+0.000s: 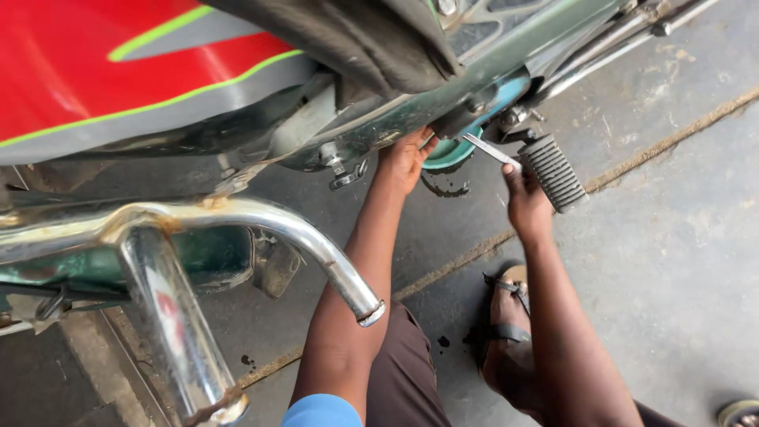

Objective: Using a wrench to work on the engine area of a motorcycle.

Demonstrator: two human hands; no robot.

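A motorcycle with a red tank (87, 63) fills the top and left of the view. My left hand (405, 158) reaches under the engine, its fingers pressed against the dark green underside next to a teal round part (449, 155). My right hand (523, 198) grips a flat metal spanner (489, 149) whose head points up-left toward that teal part. The ribbed black footrest (555, 171) sticks out just right of my right hand.
A chrome crash bar (261, 221) curves across the lower left, above my left forearm. A dark oil stain (444, 188) marks the concrete floor beneath the engine. My sandalled foot (506, 316) rests on the floor by a groove (672, 142) in the concrete.
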